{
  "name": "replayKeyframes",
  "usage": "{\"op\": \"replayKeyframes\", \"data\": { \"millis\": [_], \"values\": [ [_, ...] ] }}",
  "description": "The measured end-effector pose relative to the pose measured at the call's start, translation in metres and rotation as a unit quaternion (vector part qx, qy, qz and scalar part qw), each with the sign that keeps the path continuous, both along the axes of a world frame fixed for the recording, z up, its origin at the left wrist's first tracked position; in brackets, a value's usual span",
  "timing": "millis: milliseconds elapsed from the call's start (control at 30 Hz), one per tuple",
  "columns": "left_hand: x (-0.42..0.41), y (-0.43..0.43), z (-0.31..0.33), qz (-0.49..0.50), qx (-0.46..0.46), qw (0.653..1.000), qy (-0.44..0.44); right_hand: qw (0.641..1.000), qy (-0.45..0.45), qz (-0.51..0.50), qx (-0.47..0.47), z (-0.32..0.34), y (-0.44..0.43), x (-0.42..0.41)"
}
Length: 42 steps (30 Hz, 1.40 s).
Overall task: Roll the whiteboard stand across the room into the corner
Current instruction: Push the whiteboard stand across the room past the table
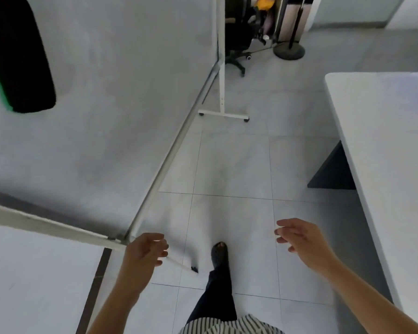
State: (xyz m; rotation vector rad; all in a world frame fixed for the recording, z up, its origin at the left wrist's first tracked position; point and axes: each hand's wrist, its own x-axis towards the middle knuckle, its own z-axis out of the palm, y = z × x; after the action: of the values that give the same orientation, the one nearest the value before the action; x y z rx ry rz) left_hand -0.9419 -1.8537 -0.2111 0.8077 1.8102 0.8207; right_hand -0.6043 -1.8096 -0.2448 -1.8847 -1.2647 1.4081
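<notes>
The whiteboard stand fills the left of the head view: a large grey-white board [111, 97] with a metal bottom rail [169, 160] running diagonally. Its far white foot [223, 114] rests on casters; the near foot [181, 263] ends in a black caster by my shoe. My left hand [145, 251] hovers at the board's near lower corner, fingers curled and apart, holding nothing that I can see. My right hand [299, 239] is held out over the floor, fingers spread, apart from the stand.
A white table [384, 141] with a dark leg stands along the right. At the back are a black office chair [237, 51], a round pole base [290, 50] and a person's legs. A black and green object [17, 56] hangs at upper left. Tiled floor lies between board and table.
</notes>
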Motion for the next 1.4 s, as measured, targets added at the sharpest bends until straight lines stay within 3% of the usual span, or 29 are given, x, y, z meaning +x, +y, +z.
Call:
{"op": "replayKeyframes", "data": {
  "millis": [200,533,933,1133,1400],
  "values": [
    [0.039,0.153,-0.020,-0.063,-0.024,0.998,-0.001,0.995,-0.022,-0.093,0.003,-0.008,0.100,0.047],
    [0.123,0.432,0.037,-0.199,0.039,0.979,0.003,0.973,0.019,-0.227,0.046,0.031,0.283,0.111],
    [0.263,0.685,0.059,-0.180,0.077,0.981,-0.016,0.968,0.043,-0.230,0.087,0.055,0.569,0.244],
    [0.284,0.788,0.062,-0.133,0.087,0.987,-0.020,0.975,0.053,-0.191,0.097,0.066,0.699,0.273],
    [0.296,0.967,0.039,-0.095,0.092,0.991,-0.014,0.977,0.054,-0.193,0.069,0.030,0.875,0.294]
  ]
}}
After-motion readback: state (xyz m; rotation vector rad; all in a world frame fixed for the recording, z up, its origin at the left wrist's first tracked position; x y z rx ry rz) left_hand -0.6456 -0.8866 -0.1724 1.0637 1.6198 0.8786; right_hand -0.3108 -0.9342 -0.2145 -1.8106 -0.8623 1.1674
